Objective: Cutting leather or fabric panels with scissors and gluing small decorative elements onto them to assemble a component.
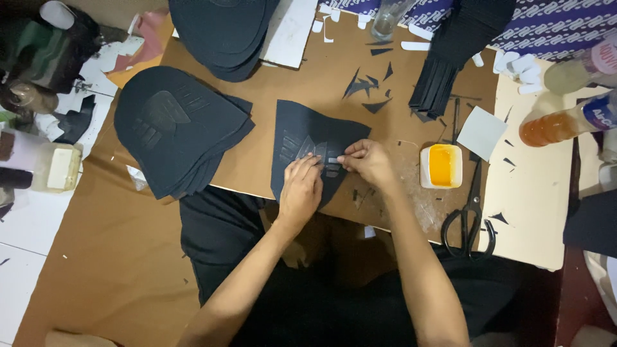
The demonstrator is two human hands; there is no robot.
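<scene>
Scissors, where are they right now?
In the head view, the black scissors lie right of the right hand, just below the small tub of yellow glue.

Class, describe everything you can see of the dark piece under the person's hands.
The dark piece is a flat, matte black, shield-shaped cutout, like fabric or thin foam, with faint pressed stripes near its middle. It lies on the brown board, its lower tip at the near edge. The left hand presses it; the right hand pinches a small pale strip onto it.
</scene>
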